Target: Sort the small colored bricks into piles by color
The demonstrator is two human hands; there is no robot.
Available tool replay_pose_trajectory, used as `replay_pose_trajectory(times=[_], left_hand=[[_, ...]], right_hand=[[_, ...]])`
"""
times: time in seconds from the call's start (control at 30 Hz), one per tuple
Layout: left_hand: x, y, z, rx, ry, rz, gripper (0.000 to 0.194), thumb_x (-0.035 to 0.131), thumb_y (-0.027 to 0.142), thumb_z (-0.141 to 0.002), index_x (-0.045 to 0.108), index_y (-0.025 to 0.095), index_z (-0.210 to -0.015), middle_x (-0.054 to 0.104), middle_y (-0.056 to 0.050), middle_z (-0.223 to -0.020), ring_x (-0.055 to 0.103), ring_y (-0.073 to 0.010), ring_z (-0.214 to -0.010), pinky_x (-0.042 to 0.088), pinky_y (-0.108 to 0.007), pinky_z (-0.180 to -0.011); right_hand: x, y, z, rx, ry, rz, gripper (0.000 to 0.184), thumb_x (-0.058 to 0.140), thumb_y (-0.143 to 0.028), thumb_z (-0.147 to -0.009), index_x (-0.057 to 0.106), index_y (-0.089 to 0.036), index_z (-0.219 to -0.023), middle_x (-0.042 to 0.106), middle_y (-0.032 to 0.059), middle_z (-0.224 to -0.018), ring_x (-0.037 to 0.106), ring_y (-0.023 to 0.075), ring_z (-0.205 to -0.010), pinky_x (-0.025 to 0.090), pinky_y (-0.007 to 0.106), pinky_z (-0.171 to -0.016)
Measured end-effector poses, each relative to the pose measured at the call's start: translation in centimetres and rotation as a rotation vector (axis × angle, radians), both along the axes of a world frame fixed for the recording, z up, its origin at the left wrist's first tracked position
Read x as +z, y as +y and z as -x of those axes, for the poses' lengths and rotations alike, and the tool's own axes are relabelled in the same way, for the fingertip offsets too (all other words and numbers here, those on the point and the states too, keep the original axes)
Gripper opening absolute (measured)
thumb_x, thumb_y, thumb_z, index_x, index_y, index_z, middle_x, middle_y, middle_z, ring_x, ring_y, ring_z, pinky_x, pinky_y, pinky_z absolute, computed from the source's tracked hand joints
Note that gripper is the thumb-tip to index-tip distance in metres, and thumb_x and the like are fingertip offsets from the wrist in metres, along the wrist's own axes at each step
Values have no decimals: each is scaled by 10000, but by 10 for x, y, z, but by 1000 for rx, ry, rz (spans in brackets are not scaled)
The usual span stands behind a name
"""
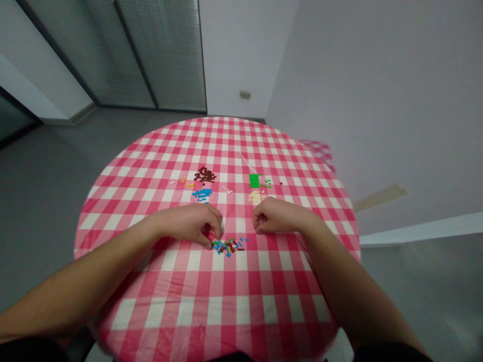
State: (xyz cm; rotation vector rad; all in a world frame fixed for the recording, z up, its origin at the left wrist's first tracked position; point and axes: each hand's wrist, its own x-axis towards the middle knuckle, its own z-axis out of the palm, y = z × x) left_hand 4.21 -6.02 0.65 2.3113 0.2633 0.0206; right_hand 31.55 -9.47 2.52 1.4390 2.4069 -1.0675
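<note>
A mixed pile of small building bricks, in blue, brown, green and yellow, lies on the checked tablecloth in front of me. My left hand reaches the pile's left edge, thumb and curved fingers apart, with nothing visible between them. Farther to the right, my right hand rests curled into a loose fist; whatever it may hold is hidden. Just beyond it lie cream bricks and a green plate piece with small green bricks beside it. Blue bricks lie beyond my left hand.
Behind the blue bricks sits a heap of brown bricks, with a few yellow bricks to its left. Small white pieces lie mid-table, and one red piece at right. The round table stands near a wall.
</note>
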Motion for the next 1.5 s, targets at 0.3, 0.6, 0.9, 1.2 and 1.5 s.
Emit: replay_pose_trajectory(times=[0.3, 0.6, 0.9, 1.2, 1.5], left_hand=[[1, -1, -3, 7, 4, 18, 137, 664, 169, -893, 730, 189, -774, 720, -46, -809, 651, -157, -780, 495, -267, -729], [0, 0, -2, 16, 20, 23, 127, 670, 166, -878, 719, 185, -763, 718, -45, -803, 653, -158, -775, 501, -272, -723], [2, -5, -6, 138, 42, -21, 115, 653, 212, -894, 718, 171, -809, 710, -39, -829, 641, -153, -755, 470, -260, -706], [-14, -5, -13, 462, -329, -350, 146, 622, 279, -940, 685, 165, -874, 713, -61, -842, 639, -174, -799, 485, -286, -738], [-6, -7, -12, 524, -353, -438, 178, 574, 279, -937, 708, 188, -862, 750, -52, -821, 662, -174, -780, 507, -311, -749]], right_hand=[[8, 1, -4, -80, -79, -46, 172, 788, -173, -673, 685, -182, -811, 691, 8, -748, 583, 142, -649, 352, 252, -532], [8, 2, -8, -69, -118, -11, 146, 733, -127, -692, 659, -189, -802, 676, -3, -734, 568, 133, -631, 354, 254, -537], [-6, 1, 9, -13, 152, -96, 71, 648, -144, -786, 712, -163, -760, 658, -4, -659, 531, 109, -577, 346, 243, -553], [-33, 1, 44, -296, 700, -69, 168, 718, -334, -818, 750, -169, -822, 726, 32, -761, 596, 129, -661, 432, 242, -615], [-32, 1, 42, -320, 691, -86, 223, 631, -337, -896, 776, -168, -889, 732, 34, -773, 600, 131, -671, 449, 255, -630]])
